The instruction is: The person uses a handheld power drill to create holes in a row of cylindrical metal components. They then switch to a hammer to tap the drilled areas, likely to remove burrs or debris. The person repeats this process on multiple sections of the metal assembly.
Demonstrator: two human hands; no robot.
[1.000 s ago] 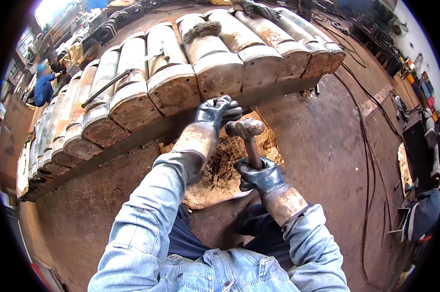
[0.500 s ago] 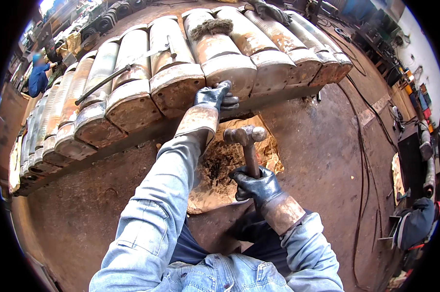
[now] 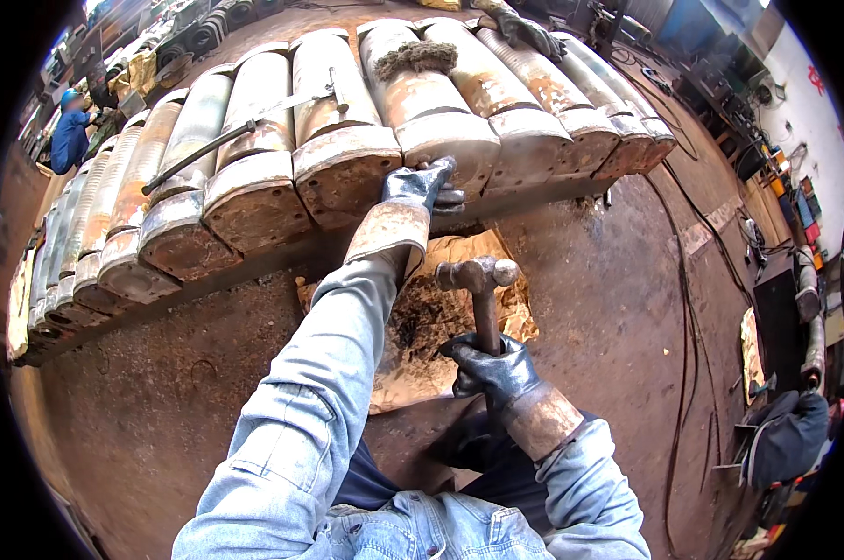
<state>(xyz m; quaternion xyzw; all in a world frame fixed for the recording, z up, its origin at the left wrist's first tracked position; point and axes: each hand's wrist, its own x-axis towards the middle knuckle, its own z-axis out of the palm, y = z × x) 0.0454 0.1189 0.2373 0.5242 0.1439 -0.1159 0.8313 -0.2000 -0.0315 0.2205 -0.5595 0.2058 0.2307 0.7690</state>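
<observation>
My right hand (image 3: pixel 501 371), in a dark, wet-looking glove, is closed round the handle of a ball-peen hammer (image 3: pixel 478 273), its head held up over a stained brown sheet (image 3: pixel 420 373) on the ground. Farther forward, my left hand (image 3: pixel 422 189), gloved alike, is at the rusty end face of a metal cylinder (image 3: pixel 447 149) in a long row. Its fingers are curled in; whatever they grip is hidden. On top of that cylinder rests a shaggy grey-brown wad (image 3: pixel 415 59). To its left, a long dark-handled metal tool (image 3: pixel 240 133) lies across several cylinders.
A dark glove (image 3: pixel 525 33) lies on the far cylinders. Cables (image 3: pixel 688 308) run along the brown floor at right, near a bundle of dark cloth (image 3: pixel 788 439). A person in blue (image 3: pixel 70 135) is at the far left.
The view has shifted slightly. The hammer is still held up over the sheet, a little lower in the picture; my left hand stays at the same cylinder end.
</observation>
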